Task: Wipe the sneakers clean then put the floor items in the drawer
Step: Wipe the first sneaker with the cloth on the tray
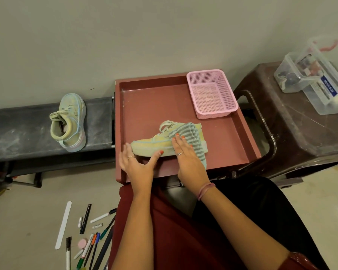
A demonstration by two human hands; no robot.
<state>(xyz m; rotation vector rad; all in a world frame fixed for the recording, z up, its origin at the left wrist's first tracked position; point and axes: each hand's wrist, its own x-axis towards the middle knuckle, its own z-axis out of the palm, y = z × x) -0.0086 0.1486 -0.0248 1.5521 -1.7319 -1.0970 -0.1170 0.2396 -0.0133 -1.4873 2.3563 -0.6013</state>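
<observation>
You are in the wiping step now. One sneaker (pixel 154 146) lies on its side in the red drawer (pixel 219 137), close to the front edge. Your left hand (pixel 138 165) is spread out flat, with its thumb pressed on the sole to keep the shoe from sliding. Your right hand (pixel 187 154) lies flat on a striped cloth (pixel 193 137), with straight fingers, and pushes it onto the heel end of the shoe. Your two hands are near each other but do not touch.

The other sneaker (pixel 69 121) sits on the dark shelf (pixel 18 131) to the left of the drawer, near the shelf's right end. It looks dusty, so it likely needs wiping too.

A pink basket (pixel 212 94) sits in the back right corner of the drawer.

Next, you will want to rub the cloth along the whole shoe, turn it over, then do the second shoe. After that come the floor things: the pens (pixel 90 250), a white stick (pixel 63 224) and a small pink round thing (pixel 82 244), all lying on the floor to your left.

Some things are hard to see. The cloth hides the heel of the shoe. The far side of the shoe faces down. The pens run off the bottom edge of the view, so you cannot count them. The clear boxes (pixel 308 75) on the brown stool (pixel 281 137) are blurry.
</observation>
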